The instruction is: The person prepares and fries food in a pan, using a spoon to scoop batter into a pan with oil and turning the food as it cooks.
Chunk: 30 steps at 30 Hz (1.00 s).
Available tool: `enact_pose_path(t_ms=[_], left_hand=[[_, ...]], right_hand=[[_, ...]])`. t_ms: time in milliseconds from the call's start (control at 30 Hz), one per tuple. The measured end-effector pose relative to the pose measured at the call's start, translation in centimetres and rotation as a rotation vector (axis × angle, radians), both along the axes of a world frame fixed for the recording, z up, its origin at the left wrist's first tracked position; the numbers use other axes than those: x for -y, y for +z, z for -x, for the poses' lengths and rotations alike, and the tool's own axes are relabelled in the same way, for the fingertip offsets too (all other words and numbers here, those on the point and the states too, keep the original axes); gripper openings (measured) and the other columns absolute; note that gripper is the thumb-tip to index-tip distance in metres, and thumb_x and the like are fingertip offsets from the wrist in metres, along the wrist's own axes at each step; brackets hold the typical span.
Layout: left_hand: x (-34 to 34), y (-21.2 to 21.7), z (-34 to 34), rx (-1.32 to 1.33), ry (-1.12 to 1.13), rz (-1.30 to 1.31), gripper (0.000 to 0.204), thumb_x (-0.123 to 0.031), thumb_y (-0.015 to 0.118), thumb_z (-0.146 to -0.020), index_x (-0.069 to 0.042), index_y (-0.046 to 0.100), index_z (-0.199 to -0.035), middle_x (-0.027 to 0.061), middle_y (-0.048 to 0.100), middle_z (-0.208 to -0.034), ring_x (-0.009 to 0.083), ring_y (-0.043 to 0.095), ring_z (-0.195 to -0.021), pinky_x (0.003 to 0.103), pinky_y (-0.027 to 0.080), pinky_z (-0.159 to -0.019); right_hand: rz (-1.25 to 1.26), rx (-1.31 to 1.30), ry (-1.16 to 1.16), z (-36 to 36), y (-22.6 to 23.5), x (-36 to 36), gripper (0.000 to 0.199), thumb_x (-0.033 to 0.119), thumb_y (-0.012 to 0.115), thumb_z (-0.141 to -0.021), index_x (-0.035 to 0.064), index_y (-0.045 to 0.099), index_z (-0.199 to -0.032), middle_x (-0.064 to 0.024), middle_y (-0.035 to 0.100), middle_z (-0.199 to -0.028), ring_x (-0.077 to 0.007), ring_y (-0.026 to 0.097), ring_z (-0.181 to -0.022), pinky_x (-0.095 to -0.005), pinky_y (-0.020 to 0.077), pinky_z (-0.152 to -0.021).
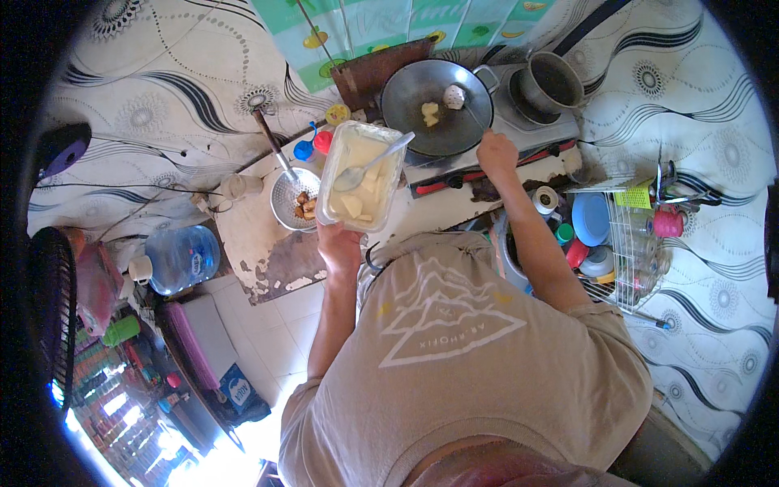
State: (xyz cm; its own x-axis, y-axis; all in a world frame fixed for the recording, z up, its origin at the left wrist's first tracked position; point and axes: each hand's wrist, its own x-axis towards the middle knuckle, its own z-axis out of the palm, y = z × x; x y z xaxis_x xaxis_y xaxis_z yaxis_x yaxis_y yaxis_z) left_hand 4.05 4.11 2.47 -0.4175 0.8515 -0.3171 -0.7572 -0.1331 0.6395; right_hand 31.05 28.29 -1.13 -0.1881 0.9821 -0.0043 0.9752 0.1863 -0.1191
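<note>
My left hand (pixel 339 243) grips the near end of a clear rectangular plastic container (pixel 326 188). Inside are pale batter and several pale yellow pieces (pixel 351 204), with a metal spoon (pixel 397 144) resting across them. My right hand (pixel 497 154) is closed around the handle of a spatula, whose pale, speckled head (pixel 454 97) is in the dark wok (pixel 403 93). A small clump of yellow battered food (pixel 430 114) lies in the wok beside the spatula head. The wok sits on a gas stove (pixel 535 154).
A perforated strainer ladle (pixel 280 203) with browned fried pieces (pixel 305 206) rests left of the container, near red (pixel 323 141) and blue (pixel 303 150) caps. At the stove's right stands a metal saucepan (pixel 552 83). A wire dish rack (pixel 629 260) is at right, a water jug (pixel 183 258) at left.
</note>
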Motion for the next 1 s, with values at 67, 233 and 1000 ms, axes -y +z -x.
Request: enact_pose_path(t_ms=[67,233,1000], left_hand=[[-0.2,-0.1,-1.0,0.007,0.030,-0.006,0.068,-0.020,0.056,-0.076,-0.009,0.034,-0.140,0.0125,0.049,-0.131,0.0293,0.054,-0.118,0.045,0.051,-0.092],[-0.2,1.3,-2.8,-0.049,0.101,0.023,0.067,-0.021,0.055,-0.077,-0.007,0.035,-0.139,0.0129,0.050,-0.131,0.0288,0.055,-0.117,0.043,0.052,-0.091],[-0.3,0.4,-4.9,-0.036,0.144,0.013,0.069,-0.020,0.053,-0.074,-0.007,0.035,-0.139,0.0155,0.048,-0.133,0.0355,0.053,-0.119,0.051,0.052,-0.090]], right_hand=[[0.000,0.022,0.032,-0.4,-1.0,-0.3,0.027,0.016,0.045,-0.089,-0.0012,0.065,-0.088,-0.0229,0.066,-0.087,-0.0416,0.066,-0.081,-0.0514,0.0528,-0.071],[0.027,-0.149,0.004,-0.4,-0.8,-0.5,0.027,0.018,0.046,-0.089,0.0005,0.066,-0.090,-0.0229,0.067,-0.088,-0.0427,0.066,-0.084,-0.0518,0.0526,-0.073],[-0.019,0.127,0.295,-1.8,8.7,-7.7,0.020,0.016,0.053,-0.083,0.0031,0.068,-0.086,-0.0200,0.068,-0.090,-0.0374,0.068,-0.083,-0.0484,0.0548,-0.070]])
